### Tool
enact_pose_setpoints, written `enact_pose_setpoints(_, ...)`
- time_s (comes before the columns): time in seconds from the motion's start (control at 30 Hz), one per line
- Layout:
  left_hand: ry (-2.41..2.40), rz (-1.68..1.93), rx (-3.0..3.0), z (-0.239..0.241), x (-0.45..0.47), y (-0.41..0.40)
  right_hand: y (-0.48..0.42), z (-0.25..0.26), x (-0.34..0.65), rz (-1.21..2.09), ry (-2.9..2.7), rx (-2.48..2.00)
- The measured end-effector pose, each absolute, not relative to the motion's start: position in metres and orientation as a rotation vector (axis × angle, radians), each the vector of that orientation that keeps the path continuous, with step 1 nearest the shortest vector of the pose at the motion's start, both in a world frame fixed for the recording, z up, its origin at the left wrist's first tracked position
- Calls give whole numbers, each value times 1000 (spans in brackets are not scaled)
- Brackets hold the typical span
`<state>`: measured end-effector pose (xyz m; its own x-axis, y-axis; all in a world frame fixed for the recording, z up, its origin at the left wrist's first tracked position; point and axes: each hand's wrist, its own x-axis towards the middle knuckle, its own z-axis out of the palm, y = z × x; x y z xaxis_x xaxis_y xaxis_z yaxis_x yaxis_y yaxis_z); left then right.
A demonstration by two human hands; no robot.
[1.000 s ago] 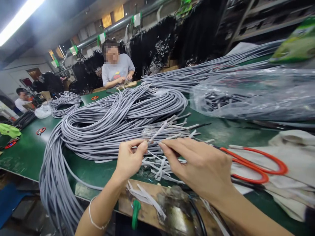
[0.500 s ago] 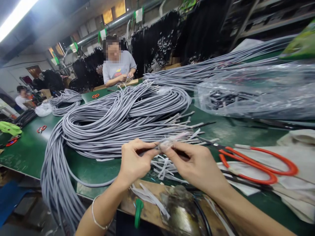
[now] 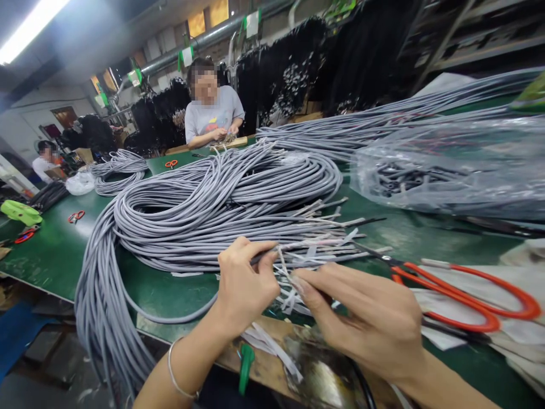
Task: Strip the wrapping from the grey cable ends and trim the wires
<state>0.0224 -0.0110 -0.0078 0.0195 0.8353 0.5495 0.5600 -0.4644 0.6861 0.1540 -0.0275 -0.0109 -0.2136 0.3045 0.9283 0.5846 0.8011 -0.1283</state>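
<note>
My left hand [image 3: 247, 278] is closed, thumb and forefinger pinching a grey cable near its stripped, whitish end [image 3: 302, 244]. My right hand [image 3: 366, 318] pinches a thin whitish strand [image 3: 283, 262] that stretches back to the cable by my left fingertips. Its exact material is too blurred to make out. Just behind both hands lies a large coiled bundle of grey cables [image 3: 170, 210], their pale stripped ends pointing right. Scraps of white strip [image 3: 272, 346] are scattered below my hands on a worn wooden board.
Orange-handled scissors [image 3: 460, 289] lie at the right on pale cloth. Behind them a clear plastic bag [image 3: 451, 165] holds dark short pieces. Smaller red-handled snips [image 3: 76, 216] rest on the green table [image 3: 51, 261] at left. A co-worker [image 3: 215, 116] sits across, another person farther left.
My right hand has drawn away from my left, down and to the right, pulling the whitish strand out from the cable end. My left hand keeps its pinch. The view has shifted slightly.
</note>
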Motion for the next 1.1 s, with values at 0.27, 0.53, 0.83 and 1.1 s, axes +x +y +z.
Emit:
enact_pose_setpoints(0.27, 1257, 1399, 1883, -4, 15, -9, -22, -7, 159, 51, -1648, -908)
enact_pose_setpoints(0.53, 1074, 1354, 2092, -4, 13, -10, -15, 3, 164, 177, -1577, -903)
enact_pose_setpoints(0.83, 1057, 1179, 2174, -4, 13, -10, -11, 1, 165, 110, -1547, -991)
enact_pose_setpoints(1.1, 850, 1210, 2226, -5, 15, -6, -11, -3, 164, 149, -1525, -1057)
